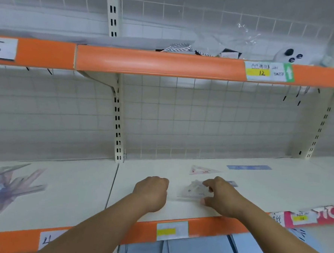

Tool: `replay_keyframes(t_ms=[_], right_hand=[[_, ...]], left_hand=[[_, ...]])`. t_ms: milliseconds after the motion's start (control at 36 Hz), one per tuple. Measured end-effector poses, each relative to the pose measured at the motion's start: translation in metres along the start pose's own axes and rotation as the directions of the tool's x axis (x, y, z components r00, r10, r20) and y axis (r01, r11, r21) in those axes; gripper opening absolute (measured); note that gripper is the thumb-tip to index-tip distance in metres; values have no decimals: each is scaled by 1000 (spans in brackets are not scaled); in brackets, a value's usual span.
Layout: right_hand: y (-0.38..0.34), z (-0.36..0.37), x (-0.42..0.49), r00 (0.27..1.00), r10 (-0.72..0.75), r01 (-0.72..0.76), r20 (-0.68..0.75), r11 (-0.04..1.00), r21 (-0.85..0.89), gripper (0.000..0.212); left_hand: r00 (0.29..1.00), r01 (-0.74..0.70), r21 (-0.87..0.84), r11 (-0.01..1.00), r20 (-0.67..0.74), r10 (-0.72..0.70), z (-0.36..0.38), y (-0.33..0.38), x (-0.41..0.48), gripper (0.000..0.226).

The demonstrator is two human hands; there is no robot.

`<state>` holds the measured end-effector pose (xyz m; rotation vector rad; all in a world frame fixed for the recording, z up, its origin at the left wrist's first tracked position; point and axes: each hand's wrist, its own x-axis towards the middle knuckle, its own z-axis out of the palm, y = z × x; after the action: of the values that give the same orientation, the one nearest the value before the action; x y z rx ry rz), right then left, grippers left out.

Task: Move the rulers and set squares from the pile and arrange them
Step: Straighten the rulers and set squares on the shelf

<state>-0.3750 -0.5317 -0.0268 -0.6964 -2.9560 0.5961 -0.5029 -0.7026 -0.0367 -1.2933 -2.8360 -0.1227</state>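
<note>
A pile of rulers and set squares (8,185) lies fanned out on the left shelf section. On the middle shelf (144,168) a clear set square (194,190) lies flat, and my right hand (222,196) pinches its right edge between thumb and fingers. A dark ruler end (233,183) pokes out just behind that hand. My left hand (152,192) rests on the shelf to the left with fingers curled, holding nothing. Farther back lie a pinkish set square (202,170) and a blue ruler (248,167).
An orange-edged upper shelf (158,64) overhangs the work area, carrying bags and a white toy. A wire grid forms the back wall. A slotted upright post (118,123) divides the shelf sections. Blue folders (193,251) sit on the shelf below.
</note>
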Motion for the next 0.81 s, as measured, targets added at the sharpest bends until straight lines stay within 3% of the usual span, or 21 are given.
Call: replay_keyframes(t_ms=[194,278,333,389,444,556,667,806], right_hand=[[9,-2,39,1000,13,-15,-25,997,-78,42],[7,2,54,999,-17,15,-36,997,-71,14],[8,7,66,999,-48,47,-15,996,-76,28],[8,8,75,998,-69,69,3,994,-89,14],[8,8,86,997,-73,74,13,994,-85,23],[0,10,109,994,-90,94,54,993,-73,16],[-8,15,132,989,-129,136,78,988,-79,52],[-17,22,149,982,-170,176,87,982,-68,57]], left_hand=[[1000,-31,-10,999,7,31,6,-6,41,22],[1000,-28,-17,999,13,28,9,-12,53,22],[1000,-16,-15,1000,22,16,12,-15,59,22],[999,-5,-11,1000,32,5,15,-18,65,22],[999,16,-8,1000,40,-15,17,-23,69,23],[996,83,-13,996,29,-83,18,-37,73,22],[987,158,-15,987,33,-157,18,-49,73,22],[973,231,-10,973,21,-231,17,-58,76,23]])
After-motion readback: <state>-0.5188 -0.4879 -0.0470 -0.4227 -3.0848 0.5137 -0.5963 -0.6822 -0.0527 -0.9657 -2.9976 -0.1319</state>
